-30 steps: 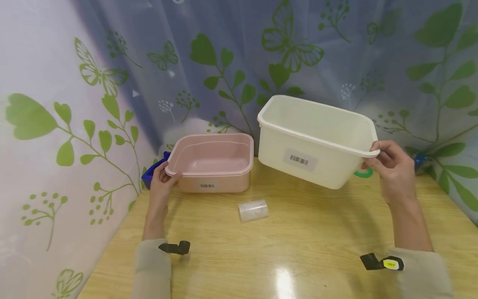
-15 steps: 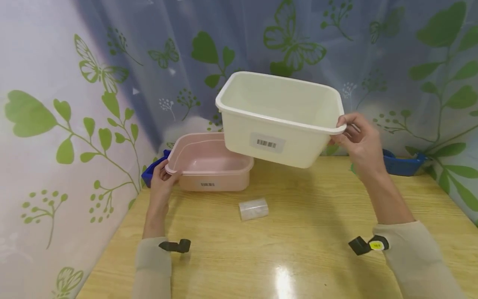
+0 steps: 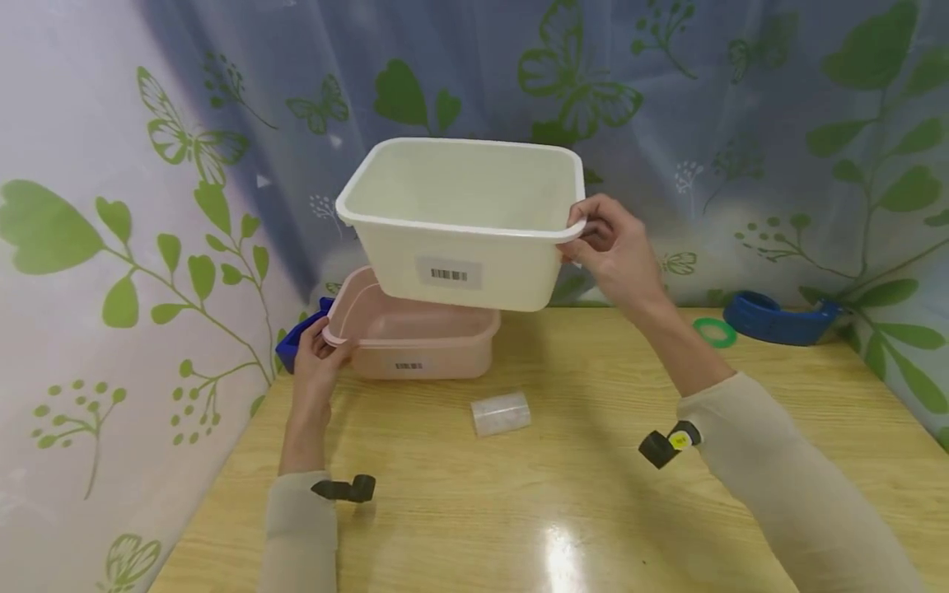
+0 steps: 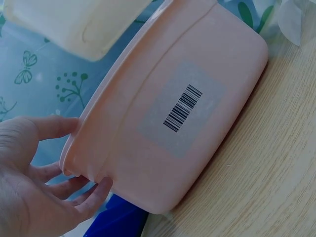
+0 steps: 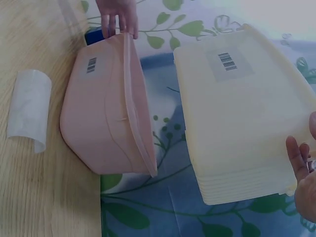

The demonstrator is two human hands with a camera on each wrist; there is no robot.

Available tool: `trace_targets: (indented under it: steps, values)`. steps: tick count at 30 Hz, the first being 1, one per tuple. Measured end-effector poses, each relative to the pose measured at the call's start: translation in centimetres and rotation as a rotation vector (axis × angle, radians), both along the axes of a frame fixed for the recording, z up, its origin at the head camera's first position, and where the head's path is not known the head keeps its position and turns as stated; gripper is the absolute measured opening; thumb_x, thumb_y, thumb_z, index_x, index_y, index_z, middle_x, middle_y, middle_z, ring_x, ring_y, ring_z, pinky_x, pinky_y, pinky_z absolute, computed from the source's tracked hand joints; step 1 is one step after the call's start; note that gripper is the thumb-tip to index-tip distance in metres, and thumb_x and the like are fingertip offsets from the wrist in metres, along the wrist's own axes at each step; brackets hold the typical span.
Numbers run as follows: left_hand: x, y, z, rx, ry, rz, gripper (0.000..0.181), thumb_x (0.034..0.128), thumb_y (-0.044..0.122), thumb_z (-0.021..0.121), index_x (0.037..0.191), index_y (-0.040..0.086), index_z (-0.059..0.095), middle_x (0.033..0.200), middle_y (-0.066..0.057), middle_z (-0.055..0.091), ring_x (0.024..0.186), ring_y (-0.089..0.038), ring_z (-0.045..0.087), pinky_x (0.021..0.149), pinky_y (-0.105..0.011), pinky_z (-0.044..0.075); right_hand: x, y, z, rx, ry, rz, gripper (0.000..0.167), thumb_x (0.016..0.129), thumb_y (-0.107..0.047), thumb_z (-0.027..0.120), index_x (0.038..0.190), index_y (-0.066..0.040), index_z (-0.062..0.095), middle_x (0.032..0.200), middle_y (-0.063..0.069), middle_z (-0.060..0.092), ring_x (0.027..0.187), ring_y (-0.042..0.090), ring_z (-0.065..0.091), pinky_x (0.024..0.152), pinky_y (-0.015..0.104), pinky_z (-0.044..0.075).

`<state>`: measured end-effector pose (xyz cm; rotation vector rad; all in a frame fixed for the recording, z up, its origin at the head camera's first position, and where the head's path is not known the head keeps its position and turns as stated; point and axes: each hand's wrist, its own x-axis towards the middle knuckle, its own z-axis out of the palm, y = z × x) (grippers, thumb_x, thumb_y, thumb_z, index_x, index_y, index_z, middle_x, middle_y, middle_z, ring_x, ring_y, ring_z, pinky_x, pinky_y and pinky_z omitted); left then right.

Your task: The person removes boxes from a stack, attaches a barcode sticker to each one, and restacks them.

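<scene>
My right hand (image 3: 619, 255) grips the right front corner of a white plastic bin (image 3: 511, 268), thumb below the rim. The bin hangs in the air above a pink plastic bin (image 3: 460, 360) and hides part of its opening. A barcode label is on each bin's front wall. The pink bin stands on the wooden table, and my left hand (image 3: 315, 379) holds the rim at its left front corner. In the left wrist view, fingers (image 4: 96, 197) curl under that rim. The right wrist view shows the two bins apart, with a gap between them.
A curled clear plastic piece (image 3: 501, 414) lies mid-table. Behind my left hand is a dark blue object (image 3: 291, 350), partly hidden. At the back right are a green ring (image 3: 716, 344) and a blue tape dispenser (image 3: 778, 324). Patterned curtains (image 3: 474, 74) close off the back.
My right hand has carried the white bin up and left, from the right of the pink bin to above it, levelling it. My left hand and the pink bin have stayed put.
</scene>
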<state>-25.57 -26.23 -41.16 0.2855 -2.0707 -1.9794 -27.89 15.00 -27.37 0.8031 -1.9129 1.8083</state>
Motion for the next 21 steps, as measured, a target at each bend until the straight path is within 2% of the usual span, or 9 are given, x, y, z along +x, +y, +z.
trace_targets:
  steps: [3,7,15,21]
  values:
    - [0.1,0.0,0.0,-0.005,0.0,-0.006,0.076,0.1008,0.01,0.068,0.164,0.01,0.026,0.165,-0.016,0.035,0.147,-0.03,0.041,0.107,-0.031,0.049,-0.4,-1.4,0.1,0.042,-0.004,-0.013,0.022,0.093,0.008,0.071,0.108,0.011,0.055,0.101,0.001,0.058,0.08,0.014,0.067,0.075,0.025,0.06]
    - [0.1,-0.1,0.1,-0.004,-0.01,-0.017,0.077,0.1008,0.011,0.068,0.164,0.012,0.024,0.165,-0.014,0.034,0.146,-0.029,0.041,0.112,-0.039,0.046,-0.8,-3.1,-0.2,0.06,-0.017,-0.021,0.02,0.093,0.007,0.071,0.106,0.009,0.055,0.103,0.003,0.05,0.081,0.014,0.064,0.075,0.024,0.059]
    - [0.2,-0.3,0.6,0.01,-0.066,-0.019,0.078,0.1009,0.011,0.067,0.165,0.012,0.022,0.166,-0.013,0.033,0.144,-0.026,0.042,0.115,-0.042,0.044,-2.0,-5.7,-1.7,0.04,-0.037,0.002,0.019,0.093,0.007,0.072,0.103,0.006,0.056,0.102,0.003,0.048,0.08,0.015,0.06,0.073,0.025,0.057]
    - [0.1,-0.4,0.1,0.0,-0.048,-0.019,0.079,0.1007,0.016,0.069,0.165,0.014,0.023,0.164,-0.012,0.036,0.141,-0.025,0.044,0.115,-0.043,0.043,-2.7,-7.1,-2.7,0.036,-0.057,0.009,0.019,0.093,0.005,0.073,0.103,0.005,0.057,0.102,0.004,0.049,0.081,0.017,0.06,0.073,0.026,0.057]
